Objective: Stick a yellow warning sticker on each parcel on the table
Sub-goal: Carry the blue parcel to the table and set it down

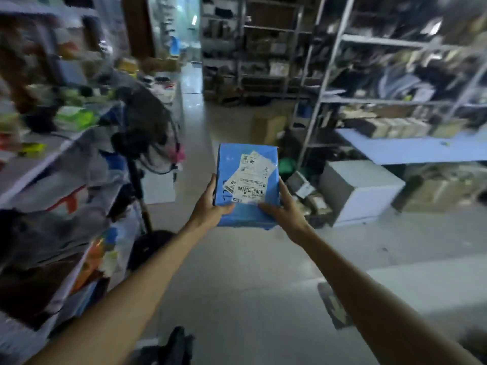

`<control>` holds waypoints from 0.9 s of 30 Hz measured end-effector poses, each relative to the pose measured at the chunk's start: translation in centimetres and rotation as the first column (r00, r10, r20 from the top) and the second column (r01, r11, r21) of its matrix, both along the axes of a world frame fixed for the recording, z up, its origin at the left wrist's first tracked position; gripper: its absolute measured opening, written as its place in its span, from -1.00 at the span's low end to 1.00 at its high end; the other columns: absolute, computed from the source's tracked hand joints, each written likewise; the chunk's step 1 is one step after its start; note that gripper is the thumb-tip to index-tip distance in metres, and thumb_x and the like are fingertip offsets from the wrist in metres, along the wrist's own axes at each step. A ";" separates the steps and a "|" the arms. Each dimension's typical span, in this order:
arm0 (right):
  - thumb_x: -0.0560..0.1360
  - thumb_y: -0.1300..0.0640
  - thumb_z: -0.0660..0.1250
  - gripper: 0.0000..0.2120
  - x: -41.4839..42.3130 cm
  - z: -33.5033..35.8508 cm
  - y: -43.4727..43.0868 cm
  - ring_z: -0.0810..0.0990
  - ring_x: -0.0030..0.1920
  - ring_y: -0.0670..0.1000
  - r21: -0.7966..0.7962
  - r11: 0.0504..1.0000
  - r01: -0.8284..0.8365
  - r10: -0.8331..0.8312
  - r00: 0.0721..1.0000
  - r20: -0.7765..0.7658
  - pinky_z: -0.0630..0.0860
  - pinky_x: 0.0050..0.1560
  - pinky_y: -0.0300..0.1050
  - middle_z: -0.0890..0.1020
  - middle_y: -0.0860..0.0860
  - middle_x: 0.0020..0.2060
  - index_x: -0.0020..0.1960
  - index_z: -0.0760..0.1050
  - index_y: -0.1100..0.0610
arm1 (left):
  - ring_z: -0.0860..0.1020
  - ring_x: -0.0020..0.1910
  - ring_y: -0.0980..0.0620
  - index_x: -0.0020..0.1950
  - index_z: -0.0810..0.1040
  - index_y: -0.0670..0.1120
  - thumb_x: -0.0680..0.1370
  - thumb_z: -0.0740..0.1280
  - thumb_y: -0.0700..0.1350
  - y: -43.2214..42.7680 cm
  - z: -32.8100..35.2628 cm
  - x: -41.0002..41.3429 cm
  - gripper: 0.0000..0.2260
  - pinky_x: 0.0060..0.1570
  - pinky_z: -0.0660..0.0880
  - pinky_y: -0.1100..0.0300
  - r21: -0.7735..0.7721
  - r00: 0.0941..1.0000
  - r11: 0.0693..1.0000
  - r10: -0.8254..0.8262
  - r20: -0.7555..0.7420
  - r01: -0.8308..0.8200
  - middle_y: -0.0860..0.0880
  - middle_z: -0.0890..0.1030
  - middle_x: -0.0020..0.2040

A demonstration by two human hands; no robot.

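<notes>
A blue plastic-wrapped parcel hangs in mid-air in front of me, above the floor of a storeroom aisle. White shipping labels with barcodes overlap on its top face. My left hand grips its lower left edge, thumb on top. My right hand grips its lower right edge the same way. Both arms stretch out from the bottom of the view. No yellow sticker shows on the parcel or anywhere else.
Blurred shelves of clothing fill the left side. Metal racks with boxes stand at the right, above a blue tabletop. A white box and cartons sit on the floor. A dark fan stands left of the aisle.
</notes>
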State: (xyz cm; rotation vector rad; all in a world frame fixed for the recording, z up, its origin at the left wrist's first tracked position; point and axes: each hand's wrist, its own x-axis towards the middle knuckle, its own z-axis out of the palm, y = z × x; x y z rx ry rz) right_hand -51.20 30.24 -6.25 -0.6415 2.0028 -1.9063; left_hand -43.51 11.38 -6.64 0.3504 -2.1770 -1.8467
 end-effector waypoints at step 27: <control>0.52 0.30 0.35 -0.27 -29.8 -1.2 35.7 0.57 0.20 0.01 -0.026 0.598 0.801 -0.797 0.597 0.088 0.65 -0.05 -0.11 0.51 -0.01 0.26 0.52 0.08 -0.11 | 0.56 0.16 -0.02 0.52 0.16 0.08 0.44 0.45 -0.19 37.8 -1.0 -49.1 -0.25 0.16 0.55 -0.05 -0.054 0.547 0.545 -0.834 0.063 0.837 0.00 0.58 0.18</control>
